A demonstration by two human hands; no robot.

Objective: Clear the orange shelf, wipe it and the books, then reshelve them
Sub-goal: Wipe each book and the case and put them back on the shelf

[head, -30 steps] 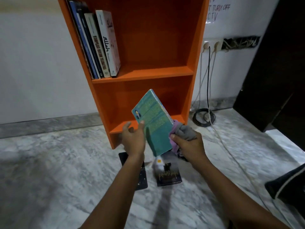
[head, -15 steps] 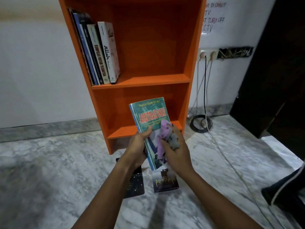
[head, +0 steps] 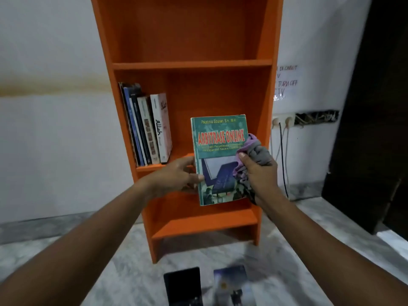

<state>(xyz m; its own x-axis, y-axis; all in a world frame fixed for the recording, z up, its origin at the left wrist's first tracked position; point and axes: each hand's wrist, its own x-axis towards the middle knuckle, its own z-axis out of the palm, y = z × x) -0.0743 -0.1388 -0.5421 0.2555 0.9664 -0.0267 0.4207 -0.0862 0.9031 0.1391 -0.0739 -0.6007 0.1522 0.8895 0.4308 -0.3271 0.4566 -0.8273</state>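
Note:
I hold a green paperback [head: 218,151] upright in front of the orange shelf [head: 267,85], its red-lettered cover facing me. My left hand [head: 176,175] grips its left edge. My right hand [head: 258,171] is closed on a crumpled purple-grey cloth [head: 258,151] pressed against the cover's right side. Several books [head: 148,129] stand leaning at the left of the middle compartment. Two dark books [head: 183,286] [head: 231,283] lie flat on the marble floor in front of the shelf.
The top and bottom compartments hold nothing. A wall socket [head: 282,122] with cables [head: 283,162] hanging to the floor is right of the shelf. A dark door or cabinet [head: 375,129] stands at the far right. White wall on the left.
The green book went from tilted with its back showing to upright with its front cover facing me, and rose to middle-shelf height. The cloth moved onto the cover. My view tilted upward.

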